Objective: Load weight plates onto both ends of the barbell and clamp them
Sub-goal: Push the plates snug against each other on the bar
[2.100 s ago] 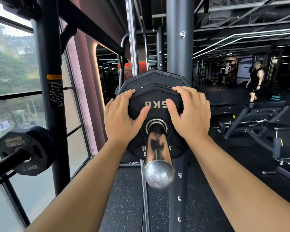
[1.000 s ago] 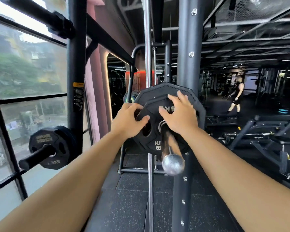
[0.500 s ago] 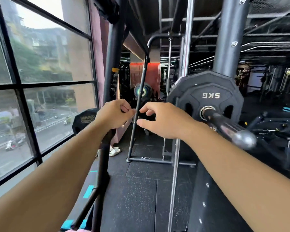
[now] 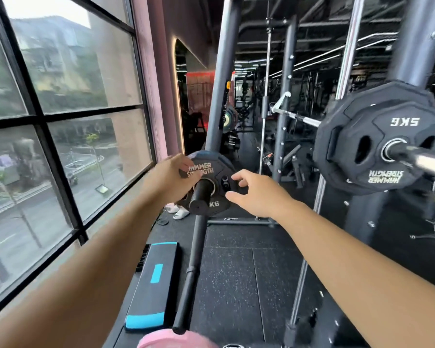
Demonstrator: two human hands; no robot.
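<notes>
A small black Hammer Strength plate (image 4: 212,172) hangs on a black storage peg (image 4: 201,195) of the rack by the window. My left hand (image 4: 170,180) lies against the plate's left edge, with fingertips over its face; the motion blur hides any grip. My right hand (image 4: 255,194) hovers just right of the plate with fingers spread, holding nothing. At the right, a 5 kg plate (image 4: 377,136) sits on the barbell sleeve (image 4: 423,160) in front of a larger plate. No clamp shows on the sleeve.
A rack upright (image 4: 221,91) rises behind the peg. A slanted black bar (image 4: 191,267) runs down to the floor beside a black and blue step platform (image 4: 153,280). Windows (image 4: 60,121) fill the left. White slippers (image 4: 180,212) lie on the rubber floor.
The view turned left from the barbell end to the storage peg. Both hands left the 5 kg plate and reached the small plate on the peg.
</notes>
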